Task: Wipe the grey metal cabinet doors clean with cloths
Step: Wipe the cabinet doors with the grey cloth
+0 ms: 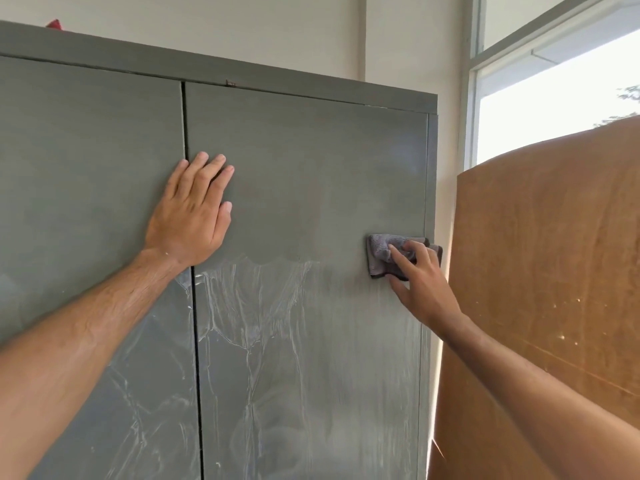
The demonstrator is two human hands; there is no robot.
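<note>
cabinet door (304,188) mid-wipe: my right hand (420,282) pinches the cloth (379,254), left hand (192,216) spread flat bracing; next, streaks (256,323) below.

Both bare arms reach forward; the left hand (188,216) lies flat with fingers straight, the right hand (420,284) has fingers curled, pinching.
</note>
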